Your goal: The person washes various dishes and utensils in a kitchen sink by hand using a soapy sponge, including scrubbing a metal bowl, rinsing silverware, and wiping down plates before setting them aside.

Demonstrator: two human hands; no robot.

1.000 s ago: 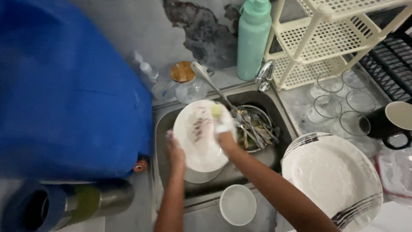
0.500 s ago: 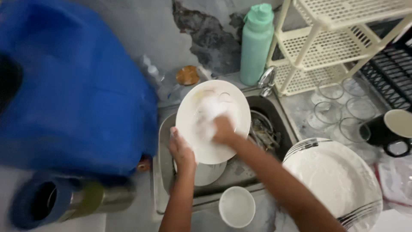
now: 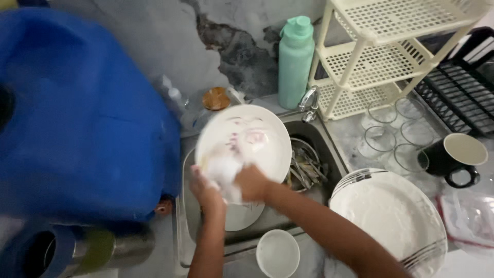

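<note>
Left hand (image 3: 206, 188) clamps the lower-left rim of the plate (image 3: 249, 139), holding it tilted up over the sink (image 3: 314, 131), face toward the camera. My read: tilt keeps the face reachable and lets runoff drop into the basin.

Right hand (image 3: 252, 181) is closed on a sudsy white sponge (image 3: 224, 170), pressed on the plate's lower-left face. The 2 hands sit close together, almost touching, both on the same plate. Reddish smears show on the plate's upper middle, apart from the sponge.

Under the hands, a 2nd plate (image 3: 242, 216) lies in the basin. Cutlery (image 3: 303, 167) is piled in the sink's right half, just beside the held plate's right edge. Tap (image 3: 310, 100) stands at the back rim, no water visible.

Around it:
- big striped plate (image 3: 391, 216) on the counter to the right, near the right forearm
- small white bowl (image 3: 278, 252) on the front edge, below the arms
- 4 upturned glasses (image 3: 393, 128) and a black mug (image 3: 453, 157) further right
- green bottle (image 3: 295, 59) and cream rack (image 3: 391, 51) at the back
- blue container (image 3: 77, 123) fills the left, just beside the sink
- steel flask (image 3: 98, 247) lying on its side, bottom left
</note>
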